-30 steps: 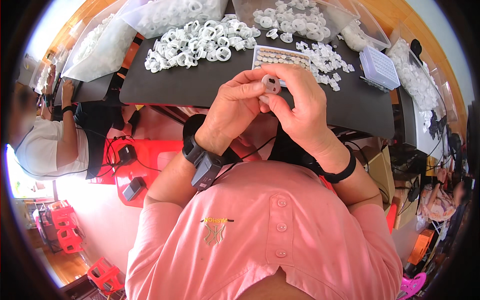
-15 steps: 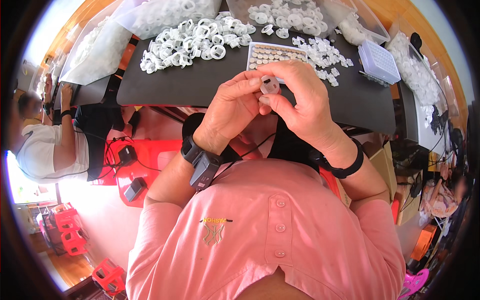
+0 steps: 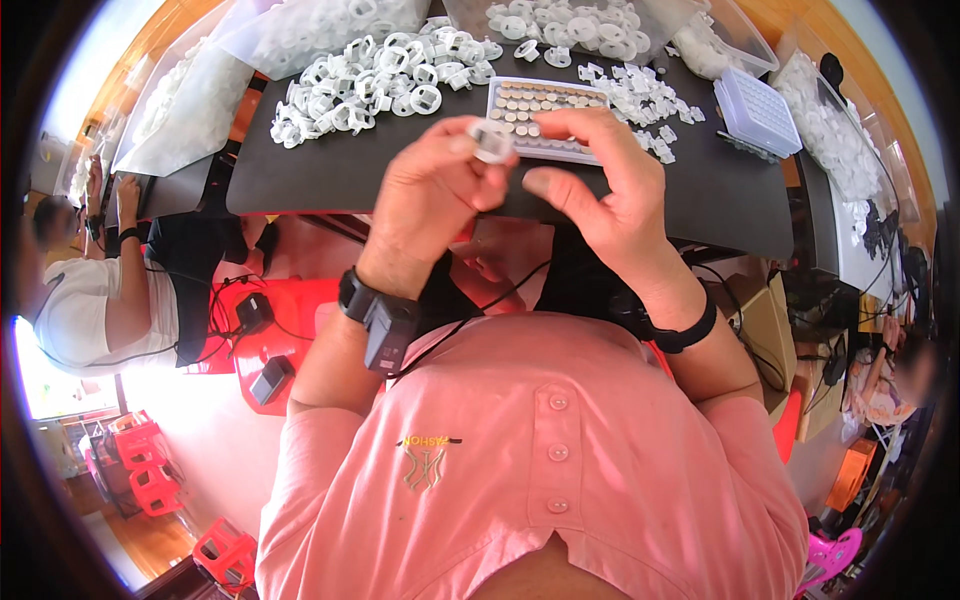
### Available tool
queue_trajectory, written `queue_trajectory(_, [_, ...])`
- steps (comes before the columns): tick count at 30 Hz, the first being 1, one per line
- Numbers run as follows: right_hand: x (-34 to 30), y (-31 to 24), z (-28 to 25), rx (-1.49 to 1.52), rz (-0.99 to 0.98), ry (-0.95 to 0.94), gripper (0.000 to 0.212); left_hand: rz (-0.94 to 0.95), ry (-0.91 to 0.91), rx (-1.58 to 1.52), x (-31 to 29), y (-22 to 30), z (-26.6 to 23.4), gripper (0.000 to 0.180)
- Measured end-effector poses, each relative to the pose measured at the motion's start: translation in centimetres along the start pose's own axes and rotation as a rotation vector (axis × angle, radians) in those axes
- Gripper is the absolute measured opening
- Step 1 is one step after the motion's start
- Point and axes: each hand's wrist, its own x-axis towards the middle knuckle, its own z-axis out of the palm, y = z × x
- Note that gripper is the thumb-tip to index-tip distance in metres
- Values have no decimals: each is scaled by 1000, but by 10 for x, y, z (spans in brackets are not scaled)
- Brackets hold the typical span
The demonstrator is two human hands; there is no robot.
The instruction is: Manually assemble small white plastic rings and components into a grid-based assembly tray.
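Between its thumb and fingers, my left hand (image 3: 432, 185) grips a small round translucent plastic part (image 3: 491, 141), somewhat blurred, above the table's near edge. My right hand (image 3: 608, 190) is apart from it, thumb and index finger spread with nothing between them. Just beyond both hands lies a white tray (image 3: 560, 153) with rows of small round discs (image 3: 518, 104). A big pile of clear plastic rings (image 3: 385, 80) rests to the tray's left. Small clear plastic pieces (image 3: 640, 95) are scattered on its right.
Bins of clear parts (image 3: 190, 105) line the back of the dark table (image 3: 300, 180). A stack of white trays (image 3: 757, 115) stands at the right. On the left, a person in a white shirt (image 3: 95, 310) sits near a red stool (image 3: 290, 345) holding small black devices.
My hands have parted. The left moved left and slightly up with the round plastic part, while the right let go of it and opened.
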Motion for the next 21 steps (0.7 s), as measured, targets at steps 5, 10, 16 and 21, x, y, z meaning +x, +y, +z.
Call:
queue_trajectory(5, [-13, 16, 14, -491, -93, -69, 25, 131, 66, -65, 5, 12, -13, 29])
queue_trajectory(10, [-18, 13, 19, -570, -106, -104, 20, 91, 93, -55, 5, 0, -7, 30])
queue_trajectory(16, [-25, 16, 11, -462, -110, -124, 23, 82, 133, 45, -1, -8, 0, 30])
queue_trajectory(21, [-30, 12, 1, -355, -80, -148, 22, 56, 134, 148, -7, -15, 6, 35])
